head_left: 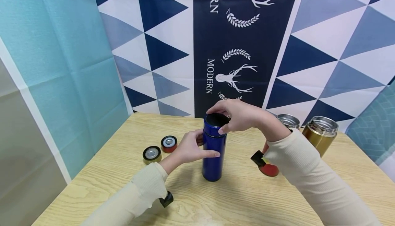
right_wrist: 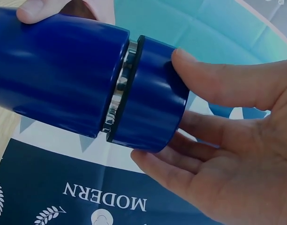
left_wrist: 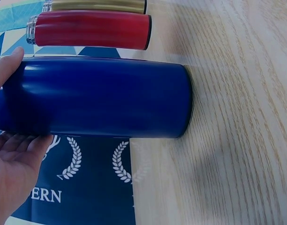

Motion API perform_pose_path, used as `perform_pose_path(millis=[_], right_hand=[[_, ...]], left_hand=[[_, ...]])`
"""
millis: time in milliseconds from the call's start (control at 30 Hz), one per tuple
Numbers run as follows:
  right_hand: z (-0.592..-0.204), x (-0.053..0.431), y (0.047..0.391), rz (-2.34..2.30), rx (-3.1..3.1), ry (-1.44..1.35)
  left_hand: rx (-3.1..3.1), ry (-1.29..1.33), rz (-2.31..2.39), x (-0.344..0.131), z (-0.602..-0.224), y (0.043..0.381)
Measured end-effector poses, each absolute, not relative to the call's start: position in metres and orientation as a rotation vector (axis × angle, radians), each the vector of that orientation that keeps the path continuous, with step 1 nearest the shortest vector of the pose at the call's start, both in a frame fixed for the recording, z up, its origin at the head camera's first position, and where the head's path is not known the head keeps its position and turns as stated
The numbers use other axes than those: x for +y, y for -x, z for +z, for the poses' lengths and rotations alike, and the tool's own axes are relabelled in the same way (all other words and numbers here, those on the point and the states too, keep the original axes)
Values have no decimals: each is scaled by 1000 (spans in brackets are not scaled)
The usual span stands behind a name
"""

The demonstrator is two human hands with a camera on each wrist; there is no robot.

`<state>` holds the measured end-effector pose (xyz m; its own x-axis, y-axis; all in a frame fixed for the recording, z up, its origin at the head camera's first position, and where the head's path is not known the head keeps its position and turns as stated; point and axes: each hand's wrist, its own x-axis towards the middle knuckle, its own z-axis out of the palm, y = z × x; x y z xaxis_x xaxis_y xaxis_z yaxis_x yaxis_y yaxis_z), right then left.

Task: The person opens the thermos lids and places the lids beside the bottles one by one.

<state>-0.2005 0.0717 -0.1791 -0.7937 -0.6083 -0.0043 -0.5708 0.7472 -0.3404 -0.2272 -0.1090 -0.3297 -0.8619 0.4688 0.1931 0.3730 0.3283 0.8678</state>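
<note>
A blue vacuum flask [head_left: 213, 164] stands upright on the table. My left hand [head_left: 190, 147] grips its body, with the thumb across the near side and the fingers round the far side. At the top, my right hand [head_left: 240, 116] holds the blue lid [head_left: 211, 129] between thumb and fingers. In the right wrist view, a narrow silver band of the neck [right_wrist: 117, 91] shows between the lid and the body. The left wrist view shows the flask's smooth lower body [left_wrist: 120, 98] with its base on the wood.
Two lids, one gold-sided [head_left: 152, 154] and one red [head_left: 169, 144], lie inner side up at the left. On the right stand an uncapped gold flask [head_left: 321, 135] and a red flask [left_wrist: 92, 30], partly behind my right sleeve. A patterned cloth [head_left: 166, 40] hangs behind the table [head_left: 197, 205].
</note>
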Motion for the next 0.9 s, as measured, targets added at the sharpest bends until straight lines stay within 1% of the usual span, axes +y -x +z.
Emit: perform_pose_path(millis=[300, 567, 800, 900], right_hand=[[-180, 77, 207, -514, 2746, 1060], [-182, 83, 218, -621, 2611, 1124], [-193, 93, 225, -833, 2510, 1224], [-203, 97, 226, -973, 2506, 1214]], left_hand=[[2473, -791, 1597, -109, -331, 227], [2479, -806, 1595, -110, -332, 227], [2492, -803, 1594, -110, -331, 228], [2501, -806, 1593, -110, -331, 228]])
